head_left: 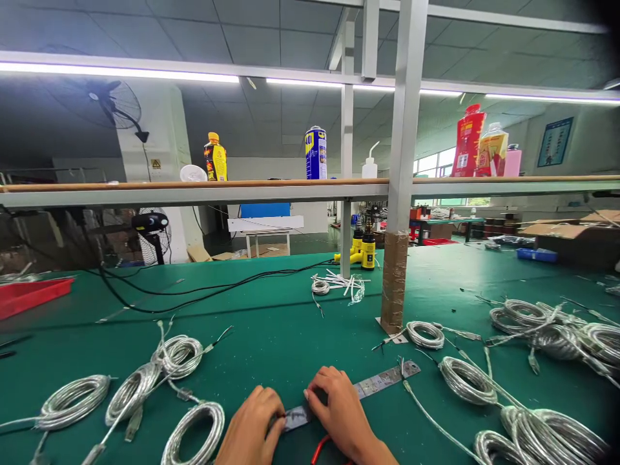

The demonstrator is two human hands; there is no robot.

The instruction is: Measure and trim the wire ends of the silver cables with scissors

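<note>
A steel ruler [385, 381] lies slantwise on the green mat, partly covered by my hands. My left hand [254, 423] is closed at its left end, thumb and fingertips pressed together on the metal. Over the middle of the ruler, my right hand [339, 407] has its fingers curled down, and their tips are hidden. A red handle [320, 447] shows just below my right hand; the rest of that tool is out of sight. Beside the ruler's right end lies a clear-jacketed silver cable [426, 413] with a bare wire end.
Coiled silver cables lie on the left [181, 355] and in a heap on the right [547, 329]. A taped metal post [396, 278] rises from the green table [271, 316]. Bottles stand on the shelf [194, 192] above. Black cords [213, 290] cross the back left, near a red tray [33, 297].
</note>
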